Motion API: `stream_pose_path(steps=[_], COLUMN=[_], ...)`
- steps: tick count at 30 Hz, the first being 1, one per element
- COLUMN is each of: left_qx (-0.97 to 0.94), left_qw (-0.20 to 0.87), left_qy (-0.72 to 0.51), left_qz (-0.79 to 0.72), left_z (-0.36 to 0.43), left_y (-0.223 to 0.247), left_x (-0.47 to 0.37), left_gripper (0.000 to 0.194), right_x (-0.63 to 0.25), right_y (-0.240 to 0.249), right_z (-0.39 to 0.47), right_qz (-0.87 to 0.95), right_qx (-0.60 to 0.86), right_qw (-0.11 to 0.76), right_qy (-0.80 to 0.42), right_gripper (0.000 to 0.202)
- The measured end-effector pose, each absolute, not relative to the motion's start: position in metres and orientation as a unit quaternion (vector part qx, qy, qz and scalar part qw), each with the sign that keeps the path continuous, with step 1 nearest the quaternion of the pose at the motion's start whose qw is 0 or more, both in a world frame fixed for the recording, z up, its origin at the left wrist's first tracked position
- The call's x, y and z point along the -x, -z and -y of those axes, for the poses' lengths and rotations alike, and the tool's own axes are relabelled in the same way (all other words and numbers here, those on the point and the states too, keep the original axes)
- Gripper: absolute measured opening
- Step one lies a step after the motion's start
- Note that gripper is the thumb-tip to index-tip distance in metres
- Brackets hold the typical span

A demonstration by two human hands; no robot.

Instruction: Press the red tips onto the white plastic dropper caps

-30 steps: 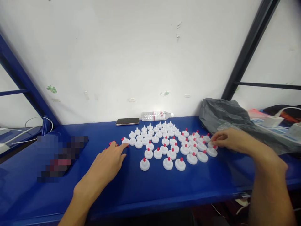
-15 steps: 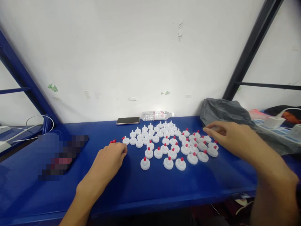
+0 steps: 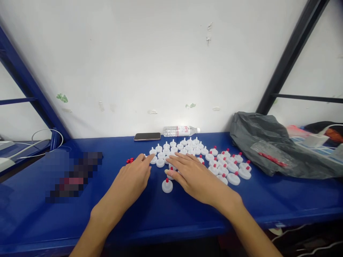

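This looks like a small workshop for light handwork, though its exact kind is hard to tell. A blue bench top runs along a scuffed white wall with peeled patches, between a blue metal post at upper left and a dark post at upper right. Many matching white plastic parts crowd the middle; at right, a clear packet of red pieces lies on a grey plastic bag.

**Illumination and Optical Condition**

Lighting: bright, diffuse — a pale glow spreads across the middle of the wall. Soft shadow darkens the surface beside the left hand. Wide-angle distortion: side posts splay outward. Left side — mosaic pixelation obscures detail.
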State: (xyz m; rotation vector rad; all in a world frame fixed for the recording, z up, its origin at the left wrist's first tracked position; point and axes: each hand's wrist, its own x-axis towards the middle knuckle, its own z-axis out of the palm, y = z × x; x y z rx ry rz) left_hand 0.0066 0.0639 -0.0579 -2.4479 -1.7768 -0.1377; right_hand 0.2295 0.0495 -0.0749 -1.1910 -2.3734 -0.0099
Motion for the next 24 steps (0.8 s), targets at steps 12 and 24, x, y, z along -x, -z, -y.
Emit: stream_pose_path(steps=[12, 24], left_qx=[0.835, 0.835], left_qw=[0.081, 0.03], left_qy=[-0.02, 0.06], left_qz=[0.543, 0.547], left_z=[-0.06, -0.055], left_y=[0.069, 0.049], left_x=[-0.013, -0.007], left_gripper=[0.07, 0.035], right_x=[-0.238, -0.232], right_y=[0.066, 0.059], right_z=[-0.054, -0.046], right_qz=[0.856, 0.861], right_qx=[0.452, 0.409], right_qw=[0.246, 0.301], right_qy=[0.051, 0.025], right_gripper=[0.031, 0.016])
